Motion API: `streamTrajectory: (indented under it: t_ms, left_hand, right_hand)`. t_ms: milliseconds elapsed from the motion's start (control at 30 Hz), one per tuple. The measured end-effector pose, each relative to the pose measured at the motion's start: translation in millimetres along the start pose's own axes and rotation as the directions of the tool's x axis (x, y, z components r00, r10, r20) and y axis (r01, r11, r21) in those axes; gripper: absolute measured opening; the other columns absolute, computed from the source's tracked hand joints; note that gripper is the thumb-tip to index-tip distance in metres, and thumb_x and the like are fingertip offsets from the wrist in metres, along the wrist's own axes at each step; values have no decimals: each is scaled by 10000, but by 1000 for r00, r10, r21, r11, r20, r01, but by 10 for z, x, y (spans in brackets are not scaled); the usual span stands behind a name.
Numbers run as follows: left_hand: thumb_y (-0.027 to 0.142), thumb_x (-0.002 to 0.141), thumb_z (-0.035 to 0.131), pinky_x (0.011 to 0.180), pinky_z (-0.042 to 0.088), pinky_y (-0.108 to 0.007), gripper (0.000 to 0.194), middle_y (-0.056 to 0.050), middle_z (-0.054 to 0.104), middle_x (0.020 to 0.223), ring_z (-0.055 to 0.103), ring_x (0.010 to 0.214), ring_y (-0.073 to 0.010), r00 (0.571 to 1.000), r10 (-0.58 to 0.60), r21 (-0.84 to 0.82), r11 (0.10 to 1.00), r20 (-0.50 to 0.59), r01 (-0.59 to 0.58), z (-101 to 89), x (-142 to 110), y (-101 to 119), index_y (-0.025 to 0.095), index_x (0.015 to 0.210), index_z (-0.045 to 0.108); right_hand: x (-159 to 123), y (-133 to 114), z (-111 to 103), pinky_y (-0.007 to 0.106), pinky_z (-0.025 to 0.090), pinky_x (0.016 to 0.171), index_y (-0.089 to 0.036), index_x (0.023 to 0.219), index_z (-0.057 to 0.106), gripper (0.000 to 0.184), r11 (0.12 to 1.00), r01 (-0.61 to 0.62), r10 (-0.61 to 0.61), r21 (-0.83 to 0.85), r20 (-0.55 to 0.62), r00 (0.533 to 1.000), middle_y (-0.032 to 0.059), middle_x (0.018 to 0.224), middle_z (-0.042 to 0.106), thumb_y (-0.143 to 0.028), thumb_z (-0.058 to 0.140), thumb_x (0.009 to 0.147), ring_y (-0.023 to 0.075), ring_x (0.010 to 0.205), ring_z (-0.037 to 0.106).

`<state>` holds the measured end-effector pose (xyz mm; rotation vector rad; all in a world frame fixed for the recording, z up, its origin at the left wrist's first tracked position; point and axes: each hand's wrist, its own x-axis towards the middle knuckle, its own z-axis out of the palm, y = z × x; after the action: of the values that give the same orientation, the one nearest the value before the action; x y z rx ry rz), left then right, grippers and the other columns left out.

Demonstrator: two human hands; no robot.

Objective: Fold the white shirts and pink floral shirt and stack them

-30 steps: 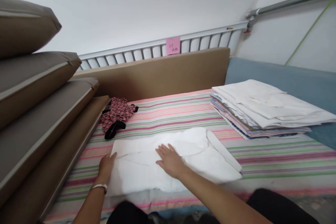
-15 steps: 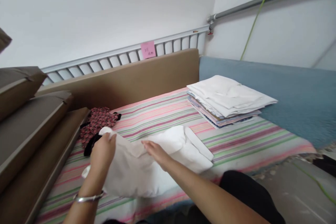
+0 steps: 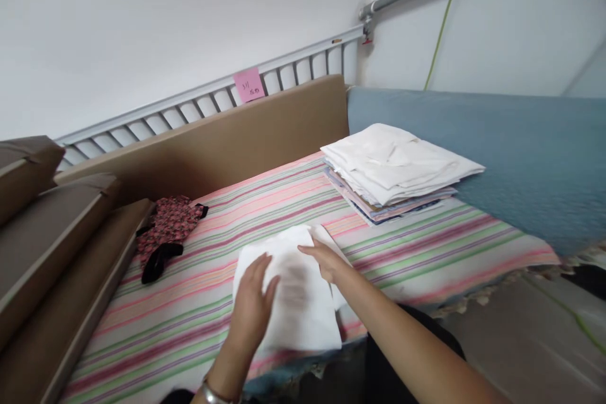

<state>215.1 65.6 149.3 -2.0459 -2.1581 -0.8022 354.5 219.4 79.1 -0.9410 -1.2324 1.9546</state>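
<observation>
A white garment (image 3: 303,303), folded into a rough rectangle, lies on the striped cloth near its front edge. Part of it sticks out on the right side under the top layer. My left hand (image 3: 254,300) rests on its left side, thumb and fingers apart. At the upper right, my right hand (image 3: 326,262) touches the garment with fingers stretched out to the left; some of its fingers are partly hidden. Beyond, to the right, sits a stack of folded clothes (image 3: 392,161), white on top with blue and pink layers below.
A dark floral garment (image 3: 173,224) with black trim lies at the left, beside stacked brown padded boards (image 3: 57,246). Striped cloth (image 3: 199,303) covers the surface. A brown panel (image 3: 265,129), a radiator (image 3: 199,104) and a blue padded panel (image 3: 473,132) border it.
The left side of the white garment has been folded over to the right, making it narrower. My left hand has let go of its edge and moved right onto it. The view has shifted slightly.
</observation>
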Motion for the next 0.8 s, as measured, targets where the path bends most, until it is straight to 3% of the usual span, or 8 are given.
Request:
streamTrajectory:
  t_ms: [67,133,200,267,367,533,667,800]
  left_hand:
    - [330,888,414,971,427,-471,407,-140,515,1292,461,1218,-255,995,-62,135,988,-75,72,14,-372,-370,175,1264,440]
    - [283,873,441,988,416,-463,483,-133,426,1384,361,1299,-257,999,-2,236,972,-40,11,67,-734,-488,182,1338,358]
    - [231,839,480,1017,387,-462,594,-109,337,1451,251,1354,-265,990,118,311,941,75,-136,180,-1011,-365,185,1394,274]
    - [152,794,496,1037,352,-482,674,-78,281,1481,189,1372,-280,955,227,361,889,192,-284,347,-1147,-138,196,1414,237]
    - [27,754,445,1053,310,-501,717,-42,262,1485,179,1376,-265,919,319,407,826,233,-390,633,-1116,78,229,1411,243]
    - [17,798,401,1049,312,-493,653,-33,366,1433,258,1353,-221,932,323,285,889,164,-359,881,-921,-13,284,1384,295]
    - [18,831,323,1035,350,-476,616,-26,398,1420,306,1333,-192,979,169,81,981,112,-179,710,-911,30,332,1362,333]
    - [130,892,305,1084,299,-470,535,-19,303,1474,238,1363,-187,996,42,-135,990,73,-32,404,-787,331,336,1385,284]
  right_hand:
    - [39,77,57,343,476,845,-228,1111,535,506,1000,3,-4,-8,-64,998,59,1046,657,-306,689,636,222,1000,605]
    - [70,106,98,329,493,805,-199,1095,545,472,999,3,-6,-33,-93,996,72,1021,665,-293,663,648,224,933,628]
    - [95,103,113,307,498,785,-184,1090,554,427,995,-5,-5,-96,-105,994,78,1009,670,-297,630,685,213,909,634]
    - [115,87,109,285,495,785,-187,1108,555,400,988,-21,2,-155,-118,993,73,1019,668,-311,594,730,199,943,624]
    - [134,61,100,279,492,770,-186,1124,554,385,972,-70,32,-224,-169,985,71,1018,665,-351,551,776,191,985,608]
    - [84,-16,126,275,486,727,-150,1097,578,383,941,-75,2,-330,-217,976,84,982,665,-379,522,796,197,928,615]
    - [52,-195,200,267,481,662,-179,1006,632,313,920,-15,-55,-391,-165,985,54,819,676,-373,560,770,198,799,621]
    - [183,-572,245,250,460,597,-189,898,655,208,905,56,-94,-422,-71,993,17,714,660,-315,596,743,170,666,603]
